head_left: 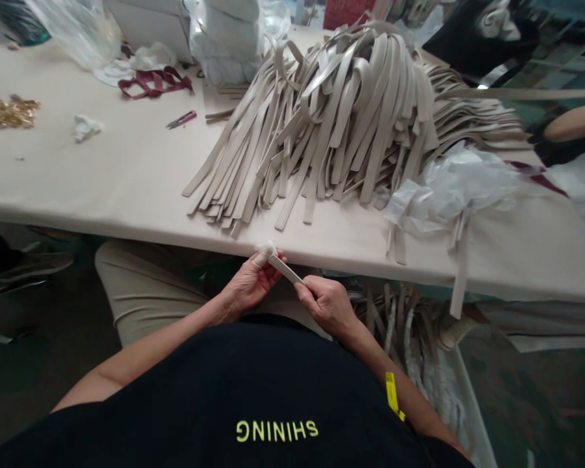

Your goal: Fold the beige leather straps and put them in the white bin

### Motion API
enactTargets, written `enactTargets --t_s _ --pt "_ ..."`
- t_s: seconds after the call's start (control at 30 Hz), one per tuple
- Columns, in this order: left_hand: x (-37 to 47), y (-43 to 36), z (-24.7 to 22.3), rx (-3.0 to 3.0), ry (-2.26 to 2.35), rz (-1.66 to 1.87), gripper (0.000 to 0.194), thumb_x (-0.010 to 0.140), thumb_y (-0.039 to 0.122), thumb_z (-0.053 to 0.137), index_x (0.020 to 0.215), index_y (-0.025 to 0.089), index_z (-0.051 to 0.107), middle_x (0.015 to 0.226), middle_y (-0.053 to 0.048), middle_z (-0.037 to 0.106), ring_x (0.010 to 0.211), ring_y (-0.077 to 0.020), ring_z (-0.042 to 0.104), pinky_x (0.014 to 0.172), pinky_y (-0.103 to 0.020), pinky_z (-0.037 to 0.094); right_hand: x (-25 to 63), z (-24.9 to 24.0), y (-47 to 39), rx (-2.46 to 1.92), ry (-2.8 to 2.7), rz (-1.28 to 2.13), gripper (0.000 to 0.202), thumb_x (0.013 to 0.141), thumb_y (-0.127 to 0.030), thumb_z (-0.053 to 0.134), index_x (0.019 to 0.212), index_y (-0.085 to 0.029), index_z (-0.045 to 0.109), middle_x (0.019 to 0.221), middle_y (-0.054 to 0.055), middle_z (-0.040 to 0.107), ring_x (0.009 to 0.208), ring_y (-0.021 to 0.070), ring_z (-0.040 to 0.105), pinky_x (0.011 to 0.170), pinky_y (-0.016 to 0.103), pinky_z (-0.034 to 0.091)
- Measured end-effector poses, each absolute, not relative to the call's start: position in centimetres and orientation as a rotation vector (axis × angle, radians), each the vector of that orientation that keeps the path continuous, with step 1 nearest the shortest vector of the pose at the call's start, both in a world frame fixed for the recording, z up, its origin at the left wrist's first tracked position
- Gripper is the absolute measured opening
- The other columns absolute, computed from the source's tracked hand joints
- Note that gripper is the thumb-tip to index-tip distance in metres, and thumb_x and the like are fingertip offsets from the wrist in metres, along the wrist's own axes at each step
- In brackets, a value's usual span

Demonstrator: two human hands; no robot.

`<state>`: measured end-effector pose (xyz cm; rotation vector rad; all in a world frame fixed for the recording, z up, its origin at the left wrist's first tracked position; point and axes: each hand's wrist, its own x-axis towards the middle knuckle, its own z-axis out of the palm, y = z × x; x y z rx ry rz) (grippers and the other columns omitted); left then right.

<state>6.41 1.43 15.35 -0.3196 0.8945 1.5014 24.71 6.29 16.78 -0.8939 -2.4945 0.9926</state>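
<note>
A beige strap (286, 269) runs between my two hands, just below the table's front edge. My right hand (327, 303) is closed around its near end, thumb pressed on top. At the other end my left hand (253, 281) pinches a small white wad of cloth (268, 249) against the strap's tip. A pale wrap covers part of the left thumb. Beyond my hands a big heap of similar beige straps (370, 110) lies on the table (141, 169), their ends hanging toward me.
On the left of the table are thread snips (181, 119), a maroon strap (155, 82), a white crumpled scrap (86, 128) and gold metal pieces (10, 112). A crumpled plastic bag (453, 188) lies right. More straps (414, 325) hang below the table. Another person's arm (575, 122) shows far right.
</note>
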Motion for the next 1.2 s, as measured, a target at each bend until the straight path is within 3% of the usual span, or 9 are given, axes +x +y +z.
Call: enactTargets --t_s 0.17,0.37,0.57,0.63,0.7,0.8,1.0,1.2 --pt "6.0 1.3 14.9 -0.292 0.879 1.523 0.011 0.087 0.018 0.076 0.084 0.014 0.066 0.079 -0.002 0.073 0.069 -0.0121 0.070 0.065 -0.022 0.056 24.7 16.1 6.7 -0.923 -2.501 0.943 0.043 0.101 -0.039 0.044 0.063 -0.020 0.045 0.059 -0.002 0.045 0.054 0.0120 0.042 0.057 0.027 0.028" --pt "6.3 1.1 14.8 -0.258 0.910 1.516 0.011 0.085 0.019 0.078 0.085 0.015 0.068 0.083 -0.001 0.074 0.073 -0.0113 0.071 0.065 -0.019 0.056 23.9 16.1 6.5 -0.952 -2.532 0.887 0.043 0.099 -0.039 0.042 0.061 -0.021 0.039 0.058 0.000 0.045 0.054 0.0132 0.040 0.058 0.029 0.027" --pt "7.7 -0.4 12.3 -0.324 0.984 1.289 0.008 0.088 0.014 0.073 0.082 0.012 0.068 0.076 -0.003 0.071 0.065 -0.0106 0.068 0.060 -0.019 0.055 22.8 14.5 6.9 -1.054 -2.642 1.081 0.044 0.100 -0.041 0.043 0.062 -0.020 0.046 0.060 0.001 0.051 0.055 0.0136 0.043 0.056 0.028 0.026" --pt "7.4 -1.0 11.6 -0.360 1.032 1.244 0.012 0.091 0.013 0.069 0.079 0.011 0.067 0.070 -0.003 0.068 0.059 -0.0088 0.064 0.055 -0.017 0.052 23.1 14.4 7.0 -1.057 -2.637 1.234 0.037 0.100 -0.042 0.044 0.074 -0.019 0.057 0.066 0.002 0.058 0.059 0.0146 0.048 0.057 0.027 0.030" --pt "6.7 -1.5 11.2 -0.378 1.067 1.262 0.012 0.090 0.012 0.070 0.079 0.011 0.066 0.066 -0.001 0.065 0.055 -0.0076 0.062 0.051 -0.016 0.050 24.0 14.8 7.0 -1.023 -2.538 1.427 0.029 0.100 -0.042 0.046 0.100 -0.019 0.064 0.075 0.002 0.065 0.061 0.0151 0.055 0.059 0.025 0.036" --pt "5.9 -2.2 11.1 -0.393 1.060 1.305 0.013 0.087 0.013 0.074 0.079 0.011 0.065 0.065 0.001 0.063 0.052 -0.0064 0.060 0.050 -0.015 0.050 25.2 15.7 6.9 -0.989 -2.395 1.581 0.034 0.098 -0.036 0.050 0.127 -0.020 0.058 0.074 -0.001 0.067 0.057 0.0137 0.056 0.058 0.024 0.041" --pt "7.2 -2.4 10.8 -0.323 0.948 1.174 0.017 0.079 0.012 0.083 0.078 0.011 0.066 0.064 0.000 0.063 0.051 -0.0076 0.059 0.050 -0.017 0.049 22.5 14.4 6.6 -1.035 -2.476 1.401 0.036 0.094 -0.025 0.053 0.129 -0.018 0.061 0.071 0.000 0.066 0.059 0.0142 0.057 0.059 0.025 0.042" --pt "6.1 -2.3 11.4 -0.391 0.974 1.233 0.017 0.085 0.005 0.073 0.073 0.011 0.063 0.064 0.001 0.062 0.050 -0.0052 0.057 0.051 -0.016 0.048 24.6 16.4 7.3 -1.055 -2.311 1.650 0.051 0.093 -0.040 0.058 0.139 -0.018 0.054 0.076 0.000 0.066 0.051 0.0119 0.053 0.050 0.023 0.042"
